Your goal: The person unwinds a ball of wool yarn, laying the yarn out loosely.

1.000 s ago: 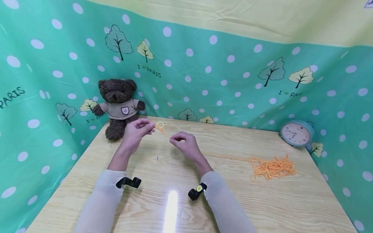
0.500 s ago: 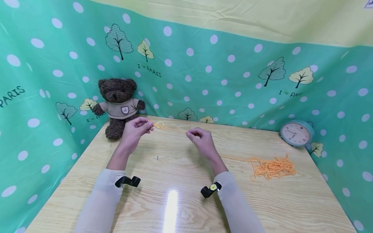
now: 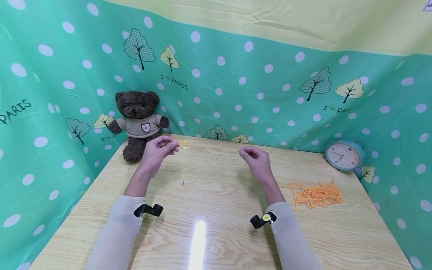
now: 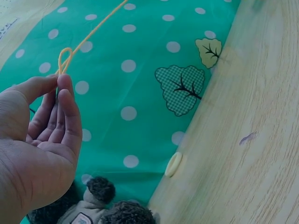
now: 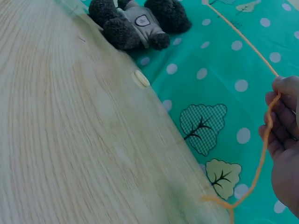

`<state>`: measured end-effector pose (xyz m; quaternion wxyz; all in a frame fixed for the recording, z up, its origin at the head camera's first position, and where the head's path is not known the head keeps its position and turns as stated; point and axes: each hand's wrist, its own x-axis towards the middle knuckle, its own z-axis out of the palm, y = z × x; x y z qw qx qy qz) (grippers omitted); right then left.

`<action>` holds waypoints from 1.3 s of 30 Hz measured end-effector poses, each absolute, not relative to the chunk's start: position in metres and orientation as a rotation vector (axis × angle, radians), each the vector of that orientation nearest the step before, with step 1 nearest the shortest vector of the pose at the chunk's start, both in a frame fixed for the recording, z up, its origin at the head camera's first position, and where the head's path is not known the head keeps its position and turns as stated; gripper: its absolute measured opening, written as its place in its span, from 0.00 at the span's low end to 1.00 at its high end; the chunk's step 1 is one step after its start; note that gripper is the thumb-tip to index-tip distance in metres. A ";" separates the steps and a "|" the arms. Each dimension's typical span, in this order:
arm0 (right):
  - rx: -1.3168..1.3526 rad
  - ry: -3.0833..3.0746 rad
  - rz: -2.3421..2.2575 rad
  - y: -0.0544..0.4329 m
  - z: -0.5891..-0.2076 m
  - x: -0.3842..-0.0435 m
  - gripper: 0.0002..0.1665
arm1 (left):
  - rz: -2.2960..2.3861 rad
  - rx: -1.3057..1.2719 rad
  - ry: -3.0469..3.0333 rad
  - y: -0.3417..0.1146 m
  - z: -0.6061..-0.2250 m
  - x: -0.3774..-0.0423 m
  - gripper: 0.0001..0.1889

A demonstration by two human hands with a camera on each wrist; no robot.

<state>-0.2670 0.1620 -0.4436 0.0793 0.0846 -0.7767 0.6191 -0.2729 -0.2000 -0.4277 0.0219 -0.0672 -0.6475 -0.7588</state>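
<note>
Yarn (image 4: 93, 29) runs taut from my left hand's (image 3: 156, 152) pinch on its loop (image 4: 64, 58) to my right hand's (image 3: 257, 163) pinch; overpulling could slip the loop free.

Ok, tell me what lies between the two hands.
A taut orange yarn strand runs from left hand to right hand, clearest in the wrist views.
</note>
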 end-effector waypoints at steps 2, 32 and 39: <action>0.241 -2.324 1.856 0.168 -0.443 -0.266 0.24 | -2.348 -0.217 -2.018 -0.199 -0.428 -0.273 0.04; 0.105 -2.371 1.675 0.245 -0.436 -0.251 0.28 | -2.314 -0.146 -2.010 -0.199 -0.428 -0.272 0.15; 0.089 -2.352 1.631 0.266 -0.438 -0.247 0.23 | -2.306 -0.168 -2.015 -0.199 -0.429 -0.273 0.07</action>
